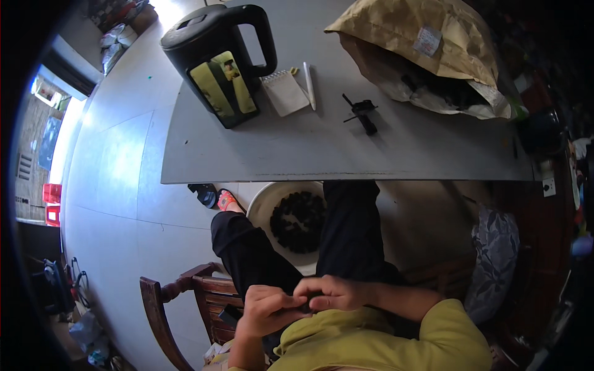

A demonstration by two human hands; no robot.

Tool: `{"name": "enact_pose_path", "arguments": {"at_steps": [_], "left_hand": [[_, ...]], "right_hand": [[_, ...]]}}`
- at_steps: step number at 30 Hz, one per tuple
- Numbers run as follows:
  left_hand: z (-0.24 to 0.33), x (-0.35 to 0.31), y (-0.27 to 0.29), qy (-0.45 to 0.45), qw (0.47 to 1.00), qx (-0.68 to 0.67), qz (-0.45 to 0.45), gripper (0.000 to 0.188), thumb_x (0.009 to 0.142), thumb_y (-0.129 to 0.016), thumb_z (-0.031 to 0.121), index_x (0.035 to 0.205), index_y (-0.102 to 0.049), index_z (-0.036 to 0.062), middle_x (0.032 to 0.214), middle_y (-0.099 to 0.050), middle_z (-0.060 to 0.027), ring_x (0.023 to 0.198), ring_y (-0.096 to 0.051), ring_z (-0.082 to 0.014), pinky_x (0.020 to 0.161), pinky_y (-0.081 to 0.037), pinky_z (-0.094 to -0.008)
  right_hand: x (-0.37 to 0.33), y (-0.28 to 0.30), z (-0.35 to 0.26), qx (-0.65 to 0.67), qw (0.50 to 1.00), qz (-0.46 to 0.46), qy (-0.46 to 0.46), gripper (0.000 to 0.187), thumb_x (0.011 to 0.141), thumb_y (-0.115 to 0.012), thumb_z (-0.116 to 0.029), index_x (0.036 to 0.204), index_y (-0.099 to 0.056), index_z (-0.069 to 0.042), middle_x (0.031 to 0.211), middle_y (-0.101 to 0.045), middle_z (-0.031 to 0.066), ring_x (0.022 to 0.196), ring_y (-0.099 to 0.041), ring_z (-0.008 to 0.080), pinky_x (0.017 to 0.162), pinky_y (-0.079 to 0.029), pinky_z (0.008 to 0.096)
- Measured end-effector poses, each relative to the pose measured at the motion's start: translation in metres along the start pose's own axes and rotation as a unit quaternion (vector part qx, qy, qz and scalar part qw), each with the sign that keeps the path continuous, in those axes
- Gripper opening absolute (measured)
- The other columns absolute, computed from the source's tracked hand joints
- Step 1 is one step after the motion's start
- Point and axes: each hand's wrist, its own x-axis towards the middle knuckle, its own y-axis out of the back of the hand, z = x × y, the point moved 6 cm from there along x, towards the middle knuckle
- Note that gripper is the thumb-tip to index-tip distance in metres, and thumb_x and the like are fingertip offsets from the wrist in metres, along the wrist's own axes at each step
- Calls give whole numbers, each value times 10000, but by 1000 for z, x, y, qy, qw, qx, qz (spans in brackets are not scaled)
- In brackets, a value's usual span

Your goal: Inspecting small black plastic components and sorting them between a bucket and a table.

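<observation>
Close together above my lap, my left hand (267, 310) and my right hand (334, 293) meet fingertip to fingertip. Both are closed in a pinch around something small and dark, mostly covered by the fingers, so its kind does not show. Between my legs on the floor stands a pale round basin (262, 213), holding a heap of small black pieces (298, 234). A few slim black parts (364, 116) lie on the grey table. Behind them to the right, an open brown paper bag (427, 37) shows dark contents inside.
On the grey table (297, 154) stand a black kettle (216, 68) with a handle, a small spiral notepad (286, 94) and a white pen (309, 86). A wooden chair (185, 297) is at my left, and a patterned grey cloth (494, 263) hangs at the right.
</observation>
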Motion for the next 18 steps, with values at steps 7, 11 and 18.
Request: {"name": "enact_pose_path", "arguments": {"at_steps": [7, 11, 18], "left_hand": [[4, 1, -3, 6, 999, -25, -26, 286, 597, -816, 221, 729, -623, 57, 509, -525, -23, 402, -511, -170, 373, -347, -259], [10, 7, 2, -28, 997, 22, -71, 295, 600, -808, 234, 744, -629, 51, 508, -516, -18, 394, -497, -161, 362, -332, -262], [13, 1, -11, -78, 986, 1, -149, 259, 648, -769, 239, 763, -626, 56, 520, -492, -5, 440, -510, -166, 390, -354, -266]], "right_hand": [[-13, -5, -7, -94, 995, 0, -32, 471, 941, -406, -439, 1058, -527, 1, 607, -480, 39, 548, -449, 97, 518, -362, 247], [-9, -8, -3, -81, 995, -36, -52, 445, 947, -403, -418, 1013, -537, 1, 579, -462, 70, 514, -452, 126, 497, -359, 265], [-10, -19, -7, -208, 964, -159, -40, 334, 949, -414, -345, 935, -464, -14, 638, -529, 130, 544, -532, 300, 511, -418, 346]]}}
